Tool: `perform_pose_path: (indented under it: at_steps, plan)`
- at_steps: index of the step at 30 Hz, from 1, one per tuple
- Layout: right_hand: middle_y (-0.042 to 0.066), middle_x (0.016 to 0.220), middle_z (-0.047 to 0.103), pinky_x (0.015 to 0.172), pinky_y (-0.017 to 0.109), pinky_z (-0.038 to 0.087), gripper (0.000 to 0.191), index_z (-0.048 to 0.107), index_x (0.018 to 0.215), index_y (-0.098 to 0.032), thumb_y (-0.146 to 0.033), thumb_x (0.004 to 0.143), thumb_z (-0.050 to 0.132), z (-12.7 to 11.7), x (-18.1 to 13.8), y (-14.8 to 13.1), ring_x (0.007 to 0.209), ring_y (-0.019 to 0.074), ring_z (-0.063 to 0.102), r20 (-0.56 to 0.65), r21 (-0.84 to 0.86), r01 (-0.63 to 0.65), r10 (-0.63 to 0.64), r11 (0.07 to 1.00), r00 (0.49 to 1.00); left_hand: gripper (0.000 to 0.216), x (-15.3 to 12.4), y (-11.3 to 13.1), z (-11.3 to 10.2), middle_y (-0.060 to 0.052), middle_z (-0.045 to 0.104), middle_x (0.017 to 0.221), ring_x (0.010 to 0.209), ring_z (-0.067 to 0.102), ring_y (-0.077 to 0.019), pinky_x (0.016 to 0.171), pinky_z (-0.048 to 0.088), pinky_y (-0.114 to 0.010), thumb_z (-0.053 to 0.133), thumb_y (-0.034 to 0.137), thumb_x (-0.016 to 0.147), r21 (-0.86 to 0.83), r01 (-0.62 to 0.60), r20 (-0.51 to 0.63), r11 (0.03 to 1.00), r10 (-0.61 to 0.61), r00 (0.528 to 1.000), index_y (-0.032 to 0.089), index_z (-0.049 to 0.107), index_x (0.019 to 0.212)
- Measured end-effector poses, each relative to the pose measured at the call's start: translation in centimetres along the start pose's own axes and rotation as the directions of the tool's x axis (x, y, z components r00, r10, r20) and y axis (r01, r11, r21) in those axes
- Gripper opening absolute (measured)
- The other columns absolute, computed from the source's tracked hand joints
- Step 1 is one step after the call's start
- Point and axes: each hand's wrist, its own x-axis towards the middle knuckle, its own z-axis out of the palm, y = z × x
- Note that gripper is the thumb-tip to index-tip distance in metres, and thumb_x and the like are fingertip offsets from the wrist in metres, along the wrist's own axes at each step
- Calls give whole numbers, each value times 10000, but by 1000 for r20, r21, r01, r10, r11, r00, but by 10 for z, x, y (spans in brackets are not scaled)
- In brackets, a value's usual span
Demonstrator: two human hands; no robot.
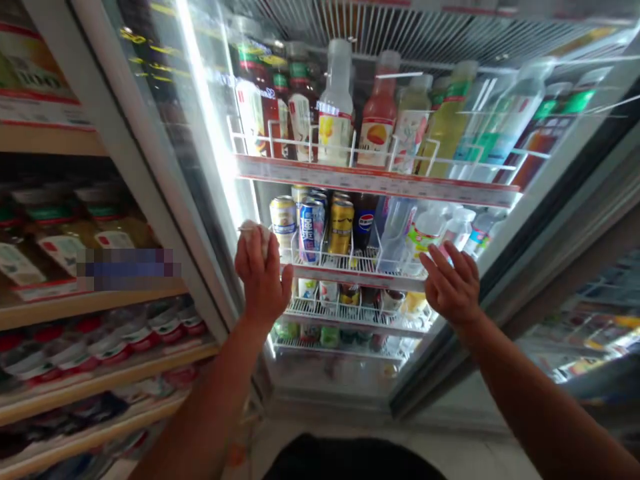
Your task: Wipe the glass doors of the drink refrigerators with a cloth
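White cloth [265, 239] bunched up in the left hand [263, 283], fingers curled round it, over the left of the fridge [330, 399]; right hand [453, 283] open, seemingly empty; a slackened grip could drop that cloth.

Wire shelves [350, 275] hold bottles [336, 137] and cans [341, 228] — and, lower, probably more drinks [349, 295], blurred.

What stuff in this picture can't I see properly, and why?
All in the head view:
- Part of the white cloth: hidden behind the left hand.
- The palm of the right hand: turned away.
- Words on the upper price strip: too small and blurred.
- Names on the bottom-shelf drinks: too small and blurred.
- Whatever the blue pixelated patch covers.
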Motion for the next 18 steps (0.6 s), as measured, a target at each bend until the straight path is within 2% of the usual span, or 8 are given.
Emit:
perform_pose_path:
  at_steps: [3, 6, 8, 10, 13, 16, 18]
  plan:
    - [33, 1498, 562, 1218, 465, 327, 688, 379, 1557, -307, -151, 900, 512, 1, -5, -4, 1447, 260, 439, 67, -22, -55, 57, 998, 996, 716, -22, 3, 7, -154, 131, 1691, 1569, 35, -356, 1253, 150, -572, 487, 362, 986, -58, -27, 26, 998, 29, 999, 191, 186, 1613]
    - [65, 1557, 490, 1215, 538, 331, 737, 296, 1593, -276, -123, 894, 475, 2, -6, -15, 1481, 286, 376, 85, -20, -108, 109, 994, 990, 694, -40, -5, 10, -156, 267, 1653, 1568, 79, -346, 1244, 182, -576, 529, 361, 971, -104, -90, 62, 990, 97, 993, 226, 260, 1596]
    - [76, 1594, 434, 1205, 585, 335, 764, 246, 1608, -271, -105, 893, 458, 2, -5, -23, 1506, 299, 322, 80, 0, -131, 130, 991, 988, 682, -33, -20, 5, -157, 303, 1639, 1564, 107, -353, 1243, 166, -596, 530, 374, 970, -124, -91, 82, 988, 101, 991, 236, 282, 1590]
    - [77, 1627, 377, 1198, 630, 320, 783, 184, 1622, -280, -101, 902, 434, 1, -4, -32, 1525, 312, 272, 102, -5, -173, 173, 985, 980, 688, -15, -38, -4, -159, 275, 1650, 1564, 92, -367, 1247, 119, -620, 522, 411, 971, -157, -33, 86, 987, 47, 995, 235, 281, 1591]
    - [74, 1660, 310, 1202, 648, 284, 783, 104, 1632, -289, -123, 928, 404, -3, 0, -48, 1546, 318, 212, 171, -47, -272, 277, 961, 946, 702, 0, -60, -16, -143, 247, 1663, 1567, 56, -368, 1259, 74, -615, 534, 446, 963, -232, 11, 100, 973, 12, 995, 245, 290, 1590]
    - [96, 1688, 226, 1195, 653, 271, 745, 70, 1635, -265, -224, 975, 413, -10, 13, -61, 1556, 335, 178, 192, -84, -360, 369, 929, 909, 692, -20, -69, -19, -137, 339, 1627, 1562, 114, -359, 1261, 125, -592, 571, 405, 947, -284, -84, 180, 955, 139, 974, 251, 326, 1576]
    - [103, 1708, 133, 1183, 675, 257, 756, -1, 1634, -262, -341, 1005, 410, -10, 30, -64, 1561, 356, 137, 162, -115, -444, 458, 889, 874, 679, -39, -73, -18, -113, 432, 1579, 1550, 193, -332, 1255, 190, -555, 585, 363, 940, -301, -191, 238, 934, 267, 934, 272, 340, 1567]
